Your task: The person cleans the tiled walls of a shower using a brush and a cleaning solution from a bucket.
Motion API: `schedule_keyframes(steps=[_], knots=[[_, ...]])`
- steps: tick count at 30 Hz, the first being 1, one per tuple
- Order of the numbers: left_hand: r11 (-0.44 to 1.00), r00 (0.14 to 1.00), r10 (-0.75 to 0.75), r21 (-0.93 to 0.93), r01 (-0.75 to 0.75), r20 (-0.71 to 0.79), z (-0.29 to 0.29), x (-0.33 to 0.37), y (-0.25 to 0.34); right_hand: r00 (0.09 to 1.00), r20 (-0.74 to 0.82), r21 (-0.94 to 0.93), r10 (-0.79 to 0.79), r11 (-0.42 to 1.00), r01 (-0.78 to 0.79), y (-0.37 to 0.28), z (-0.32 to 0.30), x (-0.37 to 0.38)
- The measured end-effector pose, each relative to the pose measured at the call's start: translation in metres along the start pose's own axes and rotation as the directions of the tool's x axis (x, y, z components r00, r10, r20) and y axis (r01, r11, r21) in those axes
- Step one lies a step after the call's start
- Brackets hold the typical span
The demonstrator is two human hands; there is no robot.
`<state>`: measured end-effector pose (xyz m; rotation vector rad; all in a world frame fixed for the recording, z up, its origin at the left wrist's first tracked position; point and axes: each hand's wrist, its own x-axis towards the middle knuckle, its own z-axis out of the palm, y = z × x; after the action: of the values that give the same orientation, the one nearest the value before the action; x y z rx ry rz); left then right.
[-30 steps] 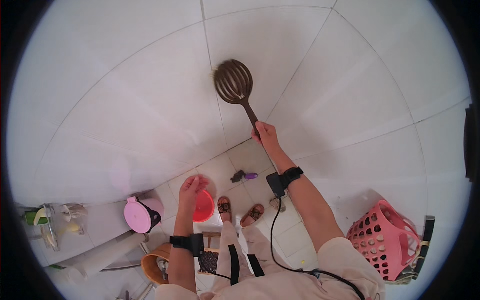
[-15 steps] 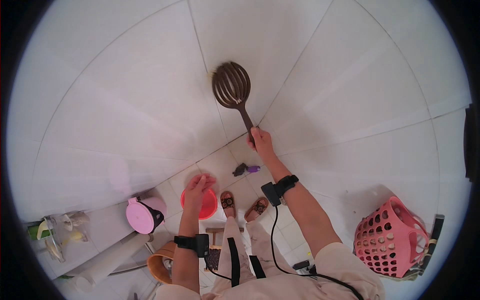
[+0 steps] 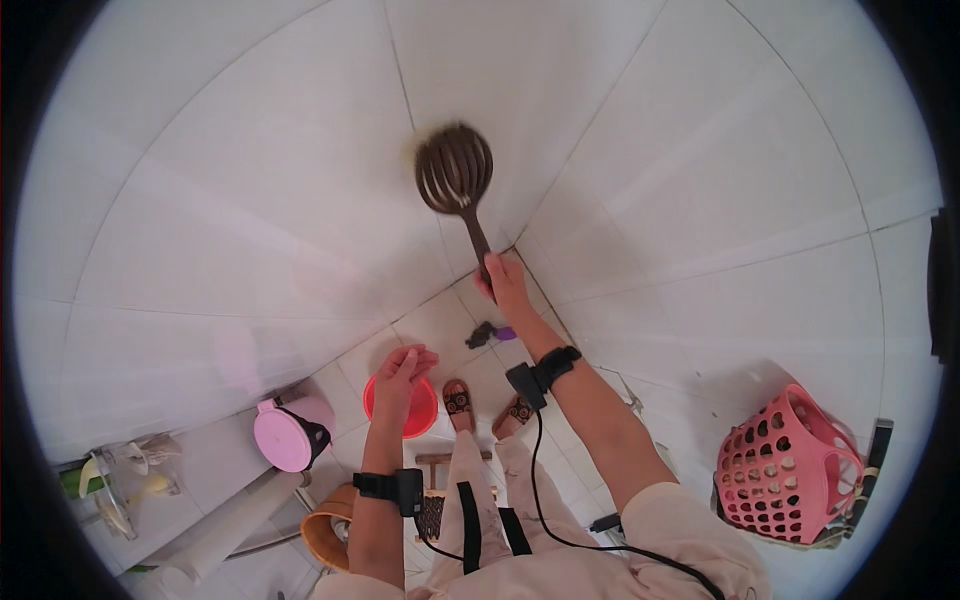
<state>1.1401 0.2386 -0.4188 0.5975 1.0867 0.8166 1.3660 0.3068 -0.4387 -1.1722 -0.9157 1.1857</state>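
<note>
My right hand is wrapped round the handle of a dark brown brush. The brush has a round, slotted head, and fuzzy yellowish bristles show past its upper left edge. Its bristle side faces the white tiled wall, near a vertical tile joint, and seems to touch it. Below and to the left, my left hand holds nothing, its fingers stretched out. Under that hand, a red bucket stands on the floor, partly hidden by the hand and forearm.
On the floor near the wall corner lie a dark clump and a purple item. A pink lidded bin and an orange-brown bucket stand left. At right is a pink basket with holes. A low stool is near my legs.
My right hand and the brush have shifted slightly left along the wall. The left hand has barely moved, its fingers still outstretched.
</note>
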Motion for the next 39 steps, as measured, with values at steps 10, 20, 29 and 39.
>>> schedule_keyframes(steps=[10,20,29,39], knots=[[1.0,0.998,-0.001,0.018,0.002,-0.06,-0.025,-0.003,-0.003,0.997,0.025,0.009,-0.074,0.997,0.074,-0.055,0.034,0.031],[1.0,0.998,0.003,0.009,-0.002,-0.061,-0.023,0.004,-0.01,0.984,-0.007,-0.019,0.18,0.984,-0.18,0.061,-0.019,-0.019],[0.999,0.996,-0.042,0.026,0.044,-0.08,-0.027,0.004,-0.02,0.98,0.014,0.052,-0.2,0.979,0.199,-0.047,0.034,0.048],[0.997,0.999,-0.044,0.058,0.045,-0.032,-0.022,0.012,-0.014,1.0,0.0,-0.066,-0.01,0.998,0.01,-0.017,0.013,0.017]])
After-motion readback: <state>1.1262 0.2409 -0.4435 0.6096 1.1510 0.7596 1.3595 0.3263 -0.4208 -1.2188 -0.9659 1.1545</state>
